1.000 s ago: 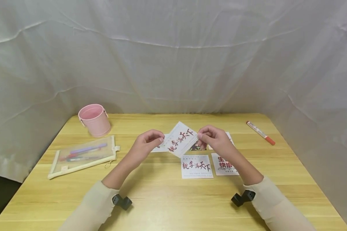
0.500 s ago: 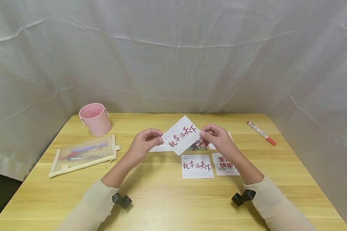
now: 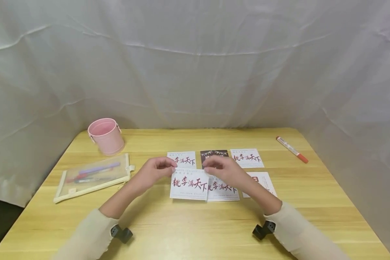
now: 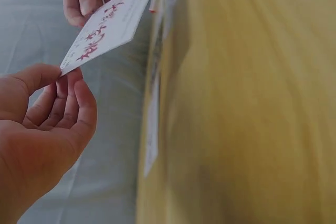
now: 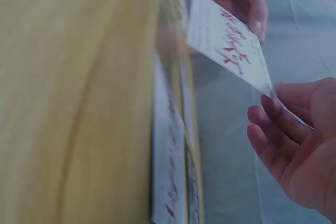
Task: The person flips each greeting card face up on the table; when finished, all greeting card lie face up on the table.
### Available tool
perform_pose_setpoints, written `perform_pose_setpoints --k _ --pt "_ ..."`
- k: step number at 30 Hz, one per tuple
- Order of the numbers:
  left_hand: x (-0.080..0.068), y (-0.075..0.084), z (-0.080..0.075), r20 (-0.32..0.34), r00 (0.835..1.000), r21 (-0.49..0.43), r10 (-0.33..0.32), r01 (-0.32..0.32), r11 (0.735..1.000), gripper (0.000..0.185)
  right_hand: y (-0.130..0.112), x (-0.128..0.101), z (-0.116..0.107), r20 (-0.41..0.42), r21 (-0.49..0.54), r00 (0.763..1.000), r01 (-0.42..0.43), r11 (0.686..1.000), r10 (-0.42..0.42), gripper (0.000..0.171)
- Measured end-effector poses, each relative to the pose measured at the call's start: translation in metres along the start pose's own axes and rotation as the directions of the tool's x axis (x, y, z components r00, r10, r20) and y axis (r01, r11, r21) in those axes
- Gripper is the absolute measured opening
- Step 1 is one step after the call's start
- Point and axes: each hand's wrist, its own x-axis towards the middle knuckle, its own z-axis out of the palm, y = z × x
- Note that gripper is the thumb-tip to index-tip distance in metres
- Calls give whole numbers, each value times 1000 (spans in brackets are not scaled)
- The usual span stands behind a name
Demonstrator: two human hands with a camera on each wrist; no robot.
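Two hands pinch one white rectangular paper card with red calligraphy (image 3: pixel 189 183) by its upper corners: left hand (image 3: pixel 152 172), right hand (image 3: pixel 223 172). It hangs just above the yellow wooden table (image 3: pixel 195 227), overlapping a matching card (image 3: pixel 223 188).

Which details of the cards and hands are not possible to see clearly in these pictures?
- Head view: the small print on the held card is too small to read.
- Head view: the right hand hides most of the card with bold red print.
- Both wrist views: the table cards are edge-on and blurred.
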Motion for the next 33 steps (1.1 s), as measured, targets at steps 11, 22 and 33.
perform_pose_setpoints --k 11,22,33 --pt "-5 -23 -12 5 996 173 -84 82 981 16 -2 17 26 161 -275 985 -10 961 56 22" --pt "8 -35 -15 27 998 448 -58 40 893 13 11 42 47 125 -468 990 1 884 65 19" --pt "11 -32 -14 57 997 474 -57 23 880 10 7 42 47 112 -504 992 12 863 52 15"
